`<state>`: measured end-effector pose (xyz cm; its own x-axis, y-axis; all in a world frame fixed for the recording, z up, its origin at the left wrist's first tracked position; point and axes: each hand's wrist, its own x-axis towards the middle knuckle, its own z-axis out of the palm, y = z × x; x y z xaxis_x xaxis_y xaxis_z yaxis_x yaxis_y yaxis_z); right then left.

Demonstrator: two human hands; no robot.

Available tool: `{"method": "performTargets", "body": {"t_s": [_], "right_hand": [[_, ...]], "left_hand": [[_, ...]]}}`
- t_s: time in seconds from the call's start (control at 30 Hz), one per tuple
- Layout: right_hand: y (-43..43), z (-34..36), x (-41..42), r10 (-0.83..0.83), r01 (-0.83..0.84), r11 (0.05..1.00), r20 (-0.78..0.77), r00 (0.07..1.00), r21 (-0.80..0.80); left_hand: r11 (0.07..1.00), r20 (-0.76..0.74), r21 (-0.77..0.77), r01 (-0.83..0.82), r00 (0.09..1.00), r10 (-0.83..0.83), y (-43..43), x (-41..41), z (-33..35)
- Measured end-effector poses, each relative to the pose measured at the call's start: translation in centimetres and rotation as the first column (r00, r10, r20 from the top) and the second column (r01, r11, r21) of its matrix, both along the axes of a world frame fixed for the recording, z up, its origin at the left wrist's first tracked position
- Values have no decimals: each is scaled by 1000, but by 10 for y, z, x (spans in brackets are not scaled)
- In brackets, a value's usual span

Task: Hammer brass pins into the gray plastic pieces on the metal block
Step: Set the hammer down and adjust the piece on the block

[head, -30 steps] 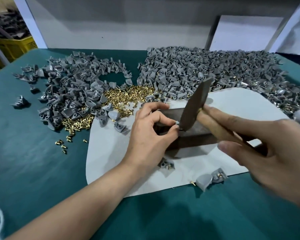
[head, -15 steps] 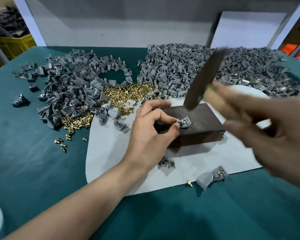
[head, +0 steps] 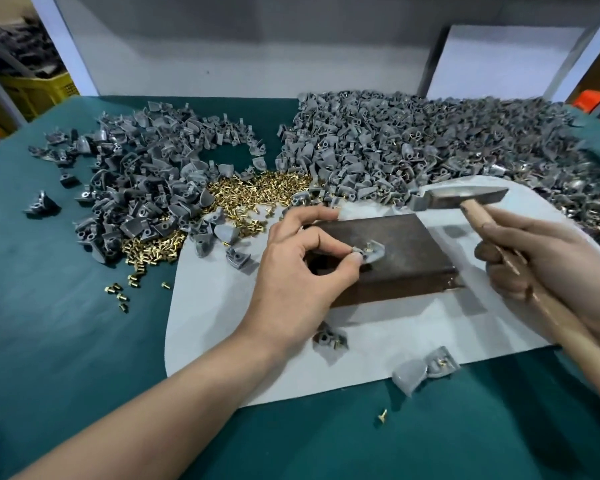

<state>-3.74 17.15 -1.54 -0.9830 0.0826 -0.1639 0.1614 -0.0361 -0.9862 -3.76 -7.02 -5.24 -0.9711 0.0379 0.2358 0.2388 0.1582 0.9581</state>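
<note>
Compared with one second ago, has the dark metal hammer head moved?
Yes. The hammer head was down on the small gray plastic piece on the dark rectangular metal block; now it is lifted back and rightward, past the block's far right corner.

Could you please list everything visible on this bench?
metal block: one, dark brown, centre
gray plastic piece: one, gray, on the block
hammer: one, dark head, wooden handle, beyond the block
gray plastic piles: two, gray, far left and far right
brass pins: heap, gold, between the piles
white sheet: one, white, under the block
loose pieces: three, gray, sheet's near edge
table cover: one, teal, beneath everything
yellow crate: one, yellow, far left
left hand: pinches the gray plastic piece
right hand: grips the hammer handle
</note>
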Motion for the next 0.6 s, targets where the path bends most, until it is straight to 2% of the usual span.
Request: {"method": "performTargets", "body": {"t_s": [0.07,0.2,0.3,0.6], "right_hand": [[4,-3,-3,-37,35,998,34,999,50],[6,-6,-4,-24,17,963,22,999,268],[8,-10,-2,-22,19,942,7,1000,336],[17,-14,-2,33,-29,953,-8,999,302]], "left_hand": [[1000,12,3,3,1000,-3,0,-1,-1],[1000,35,-5,-8,999,9,1,0,1],[999,36,-35,-20,999,22,2,1,4],[998,28,-57,-10,1000,12,2,-1,3]]}}
